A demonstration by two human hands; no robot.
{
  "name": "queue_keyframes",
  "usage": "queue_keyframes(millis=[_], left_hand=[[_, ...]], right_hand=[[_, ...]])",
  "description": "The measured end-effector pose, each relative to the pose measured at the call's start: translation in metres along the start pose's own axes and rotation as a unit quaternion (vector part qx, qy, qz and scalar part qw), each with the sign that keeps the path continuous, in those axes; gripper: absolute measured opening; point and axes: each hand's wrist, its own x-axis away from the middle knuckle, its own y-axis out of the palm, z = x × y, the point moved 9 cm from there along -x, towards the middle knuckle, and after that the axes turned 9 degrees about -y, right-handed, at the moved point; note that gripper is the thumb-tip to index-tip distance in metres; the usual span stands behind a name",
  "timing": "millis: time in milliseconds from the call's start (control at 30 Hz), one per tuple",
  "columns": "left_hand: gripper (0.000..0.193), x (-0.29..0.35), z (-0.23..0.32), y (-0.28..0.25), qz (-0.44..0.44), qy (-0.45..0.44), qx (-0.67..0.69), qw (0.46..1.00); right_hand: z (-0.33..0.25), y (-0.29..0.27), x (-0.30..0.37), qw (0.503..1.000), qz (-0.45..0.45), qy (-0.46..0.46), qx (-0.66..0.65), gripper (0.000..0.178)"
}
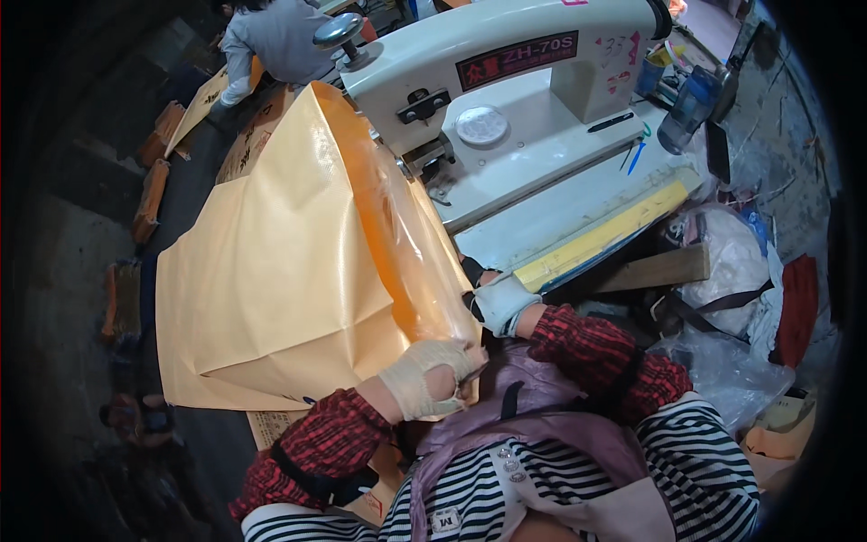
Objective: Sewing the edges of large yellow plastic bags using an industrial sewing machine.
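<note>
A large tan woven sack (271, 280) spreads in front of me, its mouth edge facing right. The inside shows orange, and a clear plastic liner (411, 253) runs along the opening. My left hand (432, 378), in a worn pale glove, is closed on the sack's lower mouth corner. My right hand (506, 303), in a whitish glove with dark finger covers, is closed at the sack's right edge; its fingertips are partly hidden. The upper part of the sack's mouth lies against the head of a white sewing machine (533, 99).
Beyond the sack, a person (275, 45) in grey handles another tan sack (199, 108). On the machine bed lie a round white disc (481, 126) and blue-handled snips (638, 155). At right are a water bottle (691, 108), a phone (717, 152), a wooden bar (655, 268) and plastic bags (722, 375).
</note>
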Motion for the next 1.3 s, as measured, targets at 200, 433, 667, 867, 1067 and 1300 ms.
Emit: queue_keyframes(millis=[200, 433, 667, 867, 1067, 1300], left_hand=[[0.03, 0.002, -0.05, 0.044, -0.203, -0.111, -0.276, 0.933], [0.017, -0.012, 0.006, 0.043, 0.012, 0.116, -0.283, 0.952], [0.019, 0.009, 0.004, 0.016, -0.043, 0.012, -0.252, 0.967], [0.016, 0.031, 0.053, -0.002, -0.037, 0.036, -0.309, 0.95], [0.018, 0.043, 0.028, 0.027, -0.058, 0.061, -0.442, 0.893], [0.018, 0.039, 0.062, -0.032, -0.024, 0.048, -0.427, 0.903]], right_hand=[[0.008, 0.003, 0.004, 0.982, 0.112, 0.01, -0.149, 0.052], [0.0, -0.005, 0.004, 0.989, 0.046, 0.058, -0.13, 0.046], [0.006, 0.01, 0.001, 0.993, 0.08, -0.041, -0.078, 0.04], [-0.005, 0.008, -0.001, 0.996, -0.027, -0.075, 0.035, 0.036], [-0.006, 0.008, 0.003, 0.998, -0.031, -0.048, 0.018, 0.033], [0.007, 0.033, -0.002, 0.997, 0.049, -0.059, -0.006, 0.056]])
